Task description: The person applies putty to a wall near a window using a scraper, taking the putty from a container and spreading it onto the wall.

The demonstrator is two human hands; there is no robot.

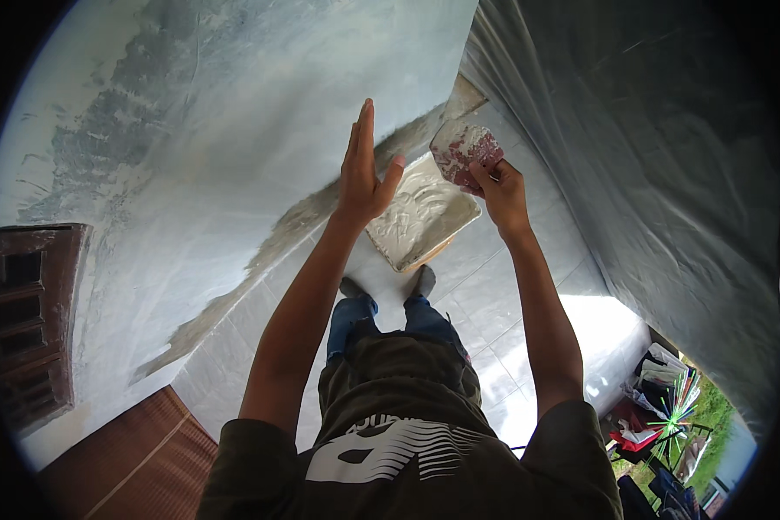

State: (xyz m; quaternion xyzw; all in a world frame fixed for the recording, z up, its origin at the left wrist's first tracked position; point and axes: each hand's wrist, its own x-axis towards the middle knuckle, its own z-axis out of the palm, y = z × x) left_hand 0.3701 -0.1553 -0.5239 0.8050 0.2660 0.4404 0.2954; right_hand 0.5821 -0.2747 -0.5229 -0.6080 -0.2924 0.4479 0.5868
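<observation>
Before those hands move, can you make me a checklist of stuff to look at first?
1. Right hand gripping the flat reddish tool: ok, thumb and fingers hold its edge.
2. Tool clean: not ok, white paste is smeared on it.
3. Left hand free: ok, open and holding nothing.
4. Left hand off the wall: cannot tell from this view.
5. Paste in the tray: ok, white paste spreads across it.
6. Feet outside the tray: ok, both are.
</observation>
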